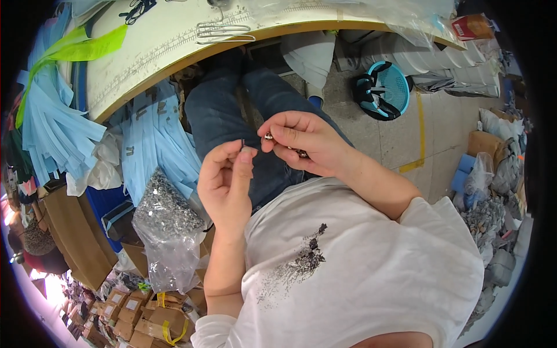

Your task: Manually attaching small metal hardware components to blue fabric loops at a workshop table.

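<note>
My left hand (227, 181) is raised over my lap, its thumb and forefinger pinched on a small dark thin piece (242, 144) whose kind I cannot make out. Close beside it, my right hand (310, 139) grips a small shiny metal piece (268, 136) between thumb and forefinger. More small dark shiny metal pieces (300, 153) show in the curled fingers of that hand. The fingertips of the two hands are close but apart.
A table (156, 55) with ruler markings curves ahead, bearing a bent wire rack (223, 32). Light blue fabric strips (154, 133) hang at left, above a clear bag of small shiny metal pieces (165, 200). A blue basket (394, 87) stands on the floor; cardboard boxes (133, 307) lie lower left.
</note>
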